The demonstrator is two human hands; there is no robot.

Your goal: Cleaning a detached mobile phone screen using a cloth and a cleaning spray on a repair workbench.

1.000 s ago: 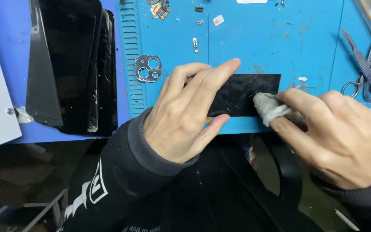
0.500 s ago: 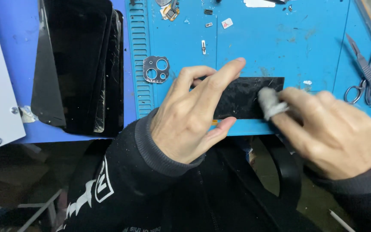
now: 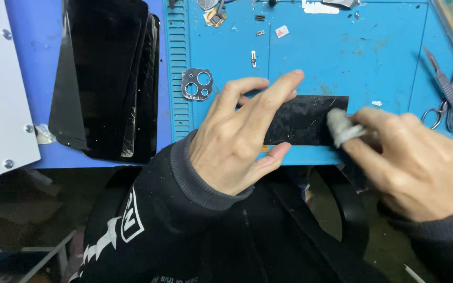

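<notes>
While my left hand [image 3: 237, 141] lies flat with fingers spread, pinning the black glass panel [image 3: 302, 119] at the blue mat's [image 3: 342, 63] near edge, my right hand [image 3: 415, 162] pinches a grey cloth wad [image 3: 341, 127] between its fingertips against the panel's right end. I'd judge short, even strokes best, with firm pressure and the panel kept from sliding toward the scissors [image 3: 446, 102].
</notes>
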